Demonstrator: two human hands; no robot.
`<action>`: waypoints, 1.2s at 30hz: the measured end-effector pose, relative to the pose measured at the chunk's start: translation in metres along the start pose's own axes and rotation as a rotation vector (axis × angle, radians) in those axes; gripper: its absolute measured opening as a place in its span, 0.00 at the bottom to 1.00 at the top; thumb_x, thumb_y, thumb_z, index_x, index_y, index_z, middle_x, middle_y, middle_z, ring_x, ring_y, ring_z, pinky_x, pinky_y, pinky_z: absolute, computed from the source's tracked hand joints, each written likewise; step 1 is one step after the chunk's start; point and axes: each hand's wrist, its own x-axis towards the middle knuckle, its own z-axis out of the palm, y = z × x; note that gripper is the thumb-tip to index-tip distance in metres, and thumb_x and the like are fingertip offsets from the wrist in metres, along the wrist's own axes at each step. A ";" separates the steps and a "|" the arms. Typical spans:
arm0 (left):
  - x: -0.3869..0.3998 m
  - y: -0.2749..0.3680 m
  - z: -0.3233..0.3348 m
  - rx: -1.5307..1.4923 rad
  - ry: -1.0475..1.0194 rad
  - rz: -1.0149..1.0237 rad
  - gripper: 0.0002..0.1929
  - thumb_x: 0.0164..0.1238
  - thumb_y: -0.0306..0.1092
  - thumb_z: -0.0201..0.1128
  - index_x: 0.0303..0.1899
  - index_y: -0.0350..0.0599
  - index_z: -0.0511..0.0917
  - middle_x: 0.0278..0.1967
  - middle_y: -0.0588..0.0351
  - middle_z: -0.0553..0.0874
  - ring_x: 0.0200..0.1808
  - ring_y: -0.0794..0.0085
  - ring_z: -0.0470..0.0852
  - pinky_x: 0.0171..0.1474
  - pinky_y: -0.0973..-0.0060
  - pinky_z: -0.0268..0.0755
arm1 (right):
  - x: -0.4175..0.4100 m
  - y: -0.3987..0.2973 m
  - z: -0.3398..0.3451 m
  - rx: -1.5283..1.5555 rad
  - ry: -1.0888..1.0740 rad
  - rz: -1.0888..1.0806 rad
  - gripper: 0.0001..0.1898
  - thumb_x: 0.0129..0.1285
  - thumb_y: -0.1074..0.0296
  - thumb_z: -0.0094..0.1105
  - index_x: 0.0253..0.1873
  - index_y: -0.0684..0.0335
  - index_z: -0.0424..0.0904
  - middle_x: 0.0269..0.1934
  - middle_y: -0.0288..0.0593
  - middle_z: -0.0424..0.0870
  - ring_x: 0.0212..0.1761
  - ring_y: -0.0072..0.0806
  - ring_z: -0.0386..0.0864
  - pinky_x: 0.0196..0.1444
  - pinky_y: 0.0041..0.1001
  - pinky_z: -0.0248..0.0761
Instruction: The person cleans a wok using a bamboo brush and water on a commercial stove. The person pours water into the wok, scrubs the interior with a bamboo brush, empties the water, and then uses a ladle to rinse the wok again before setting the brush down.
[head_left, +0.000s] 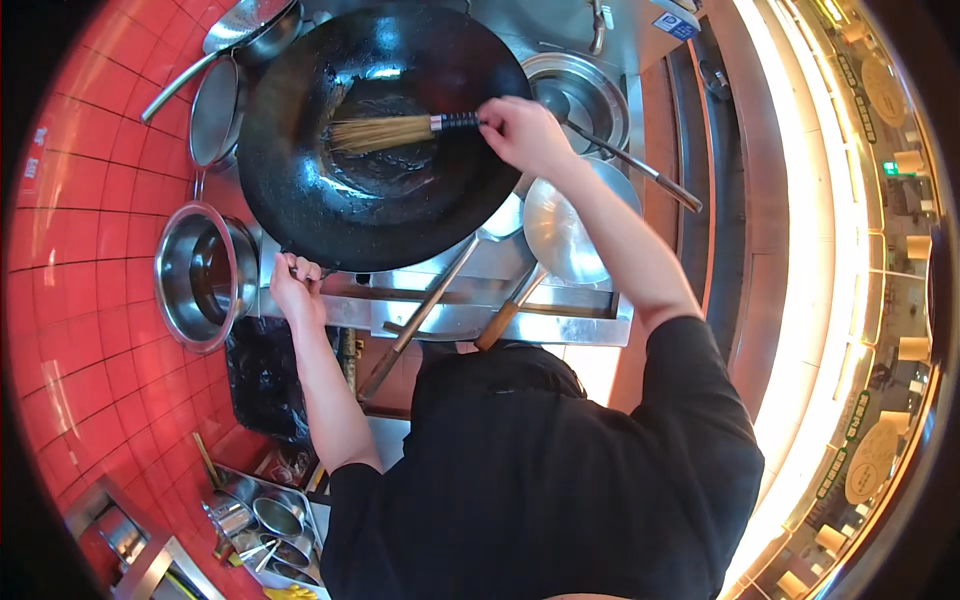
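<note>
A large black wok (300, 217) is on the stainless steel range in front of me, its inside wet and shiny. My left hand (298, 281) grips the wok's ear handle at its near left rim. A bamboo wok brush (390, 132) with a black wrapped grip lies across the inside of the wok, bristles pointing left against the bottom. My right hand (525, 135) holds the end of the brush's grip, over the wok's right rim.
Right of the wok are a ladle (637, 159) in a steel basin (616, 97) and a metal pan (570, 225) with a wooden handle. Another long-handled tool (427, 311) crosses the range's front edge. At left stand a steel bowl (166, 292), strainers (217, 112) and a red tiled wall (82, 240).
</note>
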 end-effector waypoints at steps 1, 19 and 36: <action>-0.003 0.001 0.002 0.002 -0.012 0.006 0.16 0.78 0.44 0.48 0.28 0.49 0.65 0.18 0.63 0.65 0.22 0.75 0.66 0.27 0.78 0.58 | 0.018 0.005 0.003 -0.154 -0.031 -0.095 0.09 0.56 0.64 0.62 0.40 0.59 0.81 0.34 0.45 0.81 0.41 0.44 0.80 0.44 0.39 0.75; -0.010 -0.004 0.000 -0.045 0.043 0.025 0.17 0.77 0.45 0.48 0.28 0.49 0.65 0.17 0.63 0.63 0.18 0.77 0.62 0.24 0.78 0.56 | 0.167 0.056 0.086 -0.593 -0.634 -0.272 0.27 0.49 0.49 0.69 0.52 0.58 0.79 0.50 0.46 0.81 0.53 0.46 0.79 0.52 0.44 0.73; -0.006 -0.005 -0.007 -0.117 -0.057 0.005 0.15 0.78 0.43 0.47 0.29 0.49 0.65 0.18 0.65 0.63 0.19 0.78 0.60 0.24 0.79 0.54 | 0.035 -0.001 -0.014 -0.633 -0.259 -0.083 0.19 0.51 0.61 0.70 0.43 0.62 0.75 0.40 0.45 0.82 0.41 0.43 0.83 0.42 0.38 0.78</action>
